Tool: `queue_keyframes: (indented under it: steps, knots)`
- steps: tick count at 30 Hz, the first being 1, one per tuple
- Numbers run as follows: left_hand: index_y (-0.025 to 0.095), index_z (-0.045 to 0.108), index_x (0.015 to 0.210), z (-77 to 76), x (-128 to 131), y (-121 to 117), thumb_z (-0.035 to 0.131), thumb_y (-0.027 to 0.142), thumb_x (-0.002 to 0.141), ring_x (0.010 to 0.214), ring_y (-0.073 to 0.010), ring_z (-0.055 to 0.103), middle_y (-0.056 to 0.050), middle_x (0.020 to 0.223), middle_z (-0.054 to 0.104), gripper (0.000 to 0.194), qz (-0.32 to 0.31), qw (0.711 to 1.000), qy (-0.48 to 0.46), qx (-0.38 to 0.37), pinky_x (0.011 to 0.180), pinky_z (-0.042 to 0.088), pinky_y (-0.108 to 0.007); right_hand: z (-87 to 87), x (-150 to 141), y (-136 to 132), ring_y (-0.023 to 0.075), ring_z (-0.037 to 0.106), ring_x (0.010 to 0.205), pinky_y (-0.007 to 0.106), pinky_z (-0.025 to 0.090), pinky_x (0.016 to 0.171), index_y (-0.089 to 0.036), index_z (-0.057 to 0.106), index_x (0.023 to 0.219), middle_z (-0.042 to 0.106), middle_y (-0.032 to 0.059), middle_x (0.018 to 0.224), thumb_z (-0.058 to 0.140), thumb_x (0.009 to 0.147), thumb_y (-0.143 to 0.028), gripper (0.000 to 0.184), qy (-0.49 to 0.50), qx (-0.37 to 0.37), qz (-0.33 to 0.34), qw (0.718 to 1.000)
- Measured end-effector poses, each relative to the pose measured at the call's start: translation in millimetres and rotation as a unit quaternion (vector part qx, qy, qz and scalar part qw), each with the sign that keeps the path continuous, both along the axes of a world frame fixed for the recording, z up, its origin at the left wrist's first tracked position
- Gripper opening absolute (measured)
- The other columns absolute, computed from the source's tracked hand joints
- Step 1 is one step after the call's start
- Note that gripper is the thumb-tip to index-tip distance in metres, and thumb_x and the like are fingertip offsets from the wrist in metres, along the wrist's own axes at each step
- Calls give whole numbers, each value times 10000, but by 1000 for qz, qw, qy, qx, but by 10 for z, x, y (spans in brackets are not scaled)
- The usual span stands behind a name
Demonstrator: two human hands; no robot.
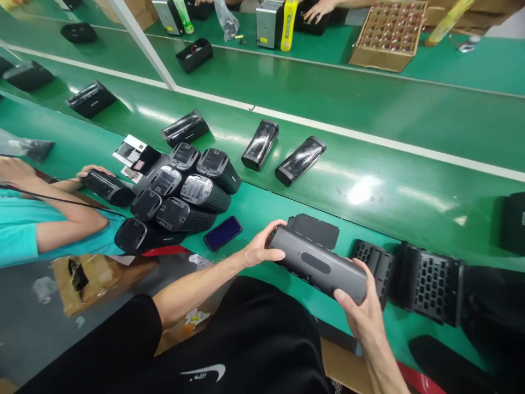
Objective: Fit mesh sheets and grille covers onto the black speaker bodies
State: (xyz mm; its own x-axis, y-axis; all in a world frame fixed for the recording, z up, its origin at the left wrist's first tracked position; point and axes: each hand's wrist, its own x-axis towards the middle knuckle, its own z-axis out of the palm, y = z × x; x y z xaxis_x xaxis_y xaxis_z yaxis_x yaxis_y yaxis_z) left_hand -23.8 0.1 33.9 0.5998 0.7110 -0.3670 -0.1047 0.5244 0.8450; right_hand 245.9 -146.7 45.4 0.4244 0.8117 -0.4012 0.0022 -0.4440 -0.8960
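A dark grey speaker housing [295, 249], long and rounded with an oval recessed panel, is held above the green bench edge between both hands. My left hand [264, 247] grips its left end, thumb along the near side. Around its right end closes my right hand [363, 301], thumb on the near edge. Behind the housing lie flat black sheets [315, 230]. Just right of it are perforated black grille parts [438, 284] and a smaller black slotted part [375, 262]. A dark phone [223, 233] rests left of my left hand.
Several black housings [184, 191] stand clustered to the left, near a co-worker's hand on a black cylinder-shaped unit [109, 187]. Glossy black units [301, 160] sit on the green conveyor [394, 169]. Across it stand a partitioned carton [389, 33] and a yellow bottle [289, 24].
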Motion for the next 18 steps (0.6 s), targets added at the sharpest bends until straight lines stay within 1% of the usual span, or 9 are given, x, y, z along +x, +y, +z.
queue_keyframes:
  steps: [3,5,7,8,11,13,14,16,18]
  knots:
    - [198,476,1486,-79,33,58,873,575,660,1189,-310,586,-103,1292,615,991,5,999,30,-12,1045,485,-396,-76,-86,16,346,609,1235,543,469,1097,-276,511,1486,615,116,1389,928,605,-614,1032,57,-25,-31,998]
    - [184,447,1524,-119,21,114,851,594,690,1301,-344,544,-131,1395,586,1013,-26,998,48,-26,1123,447,-427,-113,-117,15,340,615,1223,555,461,1107,-279,507,1467,629,109,1366,919,616,-620,1006,102,-49,-47,992]
    - [191,408,1570,-125,-5,160,867,568,692,1410,-364,474,-144,1519,513,1061,-59,996,56,-23,1191,396,-440,-122,-134,3,337,619,1217,556,452,1118,-278,519,1432,648,106,1335,916,614,-626,973,133,-69,-56,987]
    - [195,404,1578,-120,-13,172,879,549,682,1426,-367,461,-142,1544,494,1075,-64,996,55,-18,1201,388,-439,-118,-143,-2,335,620,1215,551,447,1123,-274,531,1412,655,106,1320,921,609,-621,958,138,-72,-60,986]
    - [178,459,1536,-127,14,145,881,518,663,1335,-358,535,-133,1449,578,1027,-28,999,38,-5,1148,435,-433,-105,-190,13,325,624,1207,533,436,1135,-259,561,1385,665,101,1299,934,611,-572,915,133,-50,-79,987]
    - [149,506,1492,-176,71,100,861,522,663,1283,-358,572,-132,1373,632,976,9,999,41,-10,1128,453,-444,-124,-224,51,316,640,1187,522,443,1132,-250,585,1367,685,90,1268,926,629,-550,866,134,-34,-107,985]
    - [141,525,1476,-210,102,83,858,526,660,1297,-364,570,-135,1374,641,961,23,998,56,-20,1146,445,-455,-145,-234,72,315,650,1176,512,457,1123,-243,607,1342,700,86,1247,918,638,-551,828,140,-39,-120,982]
    - [153,579,1433,-276,147,76,848,570,678,1369,-373,537,-140,1419,636,904,34,991,119,-52,1211,401,-478,-201,-224,97,326,671,1159,493,509,1078,-227,663,1257,730,91,1211,902,655,-582,739,166,-89,-125,974]
    - [186,652,1350,-312,156,114,806,675,731,1401,-371,525,-140,1432,640,804,2,977,191,-95,1228,399,-492,-255,-178,79,344,684,1155,491,572,995,-228,692,1223,740,101,1221,876,679,-643,708,204,-159,-111,960]
